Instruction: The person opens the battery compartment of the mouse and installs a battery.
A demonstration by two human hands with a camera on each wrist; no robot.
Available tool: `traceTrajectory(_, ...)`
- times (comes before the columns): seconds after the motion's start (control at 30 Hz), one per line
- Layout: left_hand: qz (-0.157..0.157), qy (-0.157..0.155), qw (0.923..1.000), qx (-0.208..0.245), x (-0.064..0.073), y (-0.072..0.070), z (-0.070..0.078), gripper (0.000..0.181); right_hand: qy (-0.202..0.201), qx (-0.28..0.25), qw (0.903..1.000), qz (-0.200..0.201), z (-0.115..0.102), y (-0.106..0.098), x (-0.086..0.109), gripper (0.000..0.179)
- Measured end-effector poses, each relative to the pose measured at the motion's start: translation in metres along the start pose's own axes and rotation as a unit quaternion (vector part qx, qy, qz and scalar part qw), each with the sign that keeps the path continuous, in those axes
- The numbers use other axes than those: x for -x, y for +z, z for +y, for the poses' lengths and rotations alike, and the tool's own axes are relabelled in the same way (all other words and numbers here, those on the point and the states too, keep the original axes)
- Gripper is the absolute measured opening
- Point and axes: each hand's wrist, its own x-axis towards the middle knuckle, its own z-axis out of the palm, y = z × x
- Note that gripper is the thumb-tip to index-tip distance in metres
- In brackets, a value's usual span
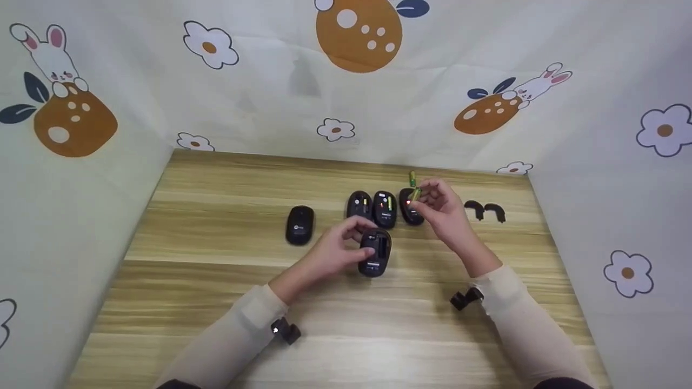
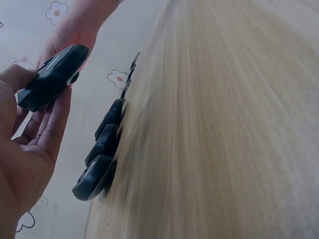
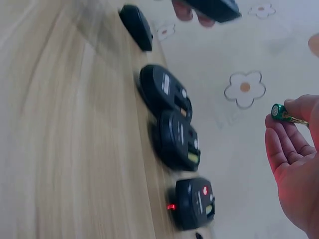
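Note:
My left hand (image 1: 336, 253) holds a black computer mouse (image 1: 374, 266) above the table, its underside up and a dark battery slot uncovered. The thumb lies on the underside, the fingers around the far side. My right hand (image 1: 444, 216) pinches a green and gold battery (image 3: 282, 113) between thumb and fingertips, apart from the held mouse. Behind the hands three upturned mice lie in a row: a left mouse (image 1: 357, 203), a middle mouse (image 1: 385, 219) and a right mouse (image 1: 412, 215) partly hidden by my right hand. Batteries show in their slots; red light glows on the right one.
Another mouse (image 1: 300, 225) lies apart on the left. A loose battery (image 1: 412, 178) is behind the row. Two curved black covers, a nearer one (image 1: 474, 209) and a farther one (image 1: 494, 212), lie to the right. Patterned cloth (image 1: 270, 108) walls the wooden table (image 1: 227, 297).

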Motion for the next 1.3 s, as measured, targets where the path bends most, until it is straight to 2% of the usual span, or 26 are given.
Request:
traceTrajectory(0.3, 0.000, 0.008, 1.0000, -0.005, 0.000, 0.000, 0.002, 0.047, -0.017, -0.019, 0.9987, -0.043, -0.021, 0.019, 0.020, 0.033)
traceTrajectory(0.53, 0.001, 0.013, 0.9999, -0.004, -0.002, 0.000, 0.001, 0.047, -0.030, -0.028, 0.9968, -0.069, -0.028, 0.030, 0.028, 0.025)
traceTrajectory(0.77, 0.001, 0.014, 0.9999, 0.001, -0.003, 0.001, 0.000, 0.046, -0.020, -0.032, 0.9958, -0.084, -0.031, 0.037, 0.034, 0.021)
traceTrajectory(1.3, -0.002, 0.016, 0.9999, -0.002, -0.003, 0.001, 0.002, 0.046, -0.079, 0.061, 0.9859, -0.134, -0.031, 0.043, 0.037, 0.015)
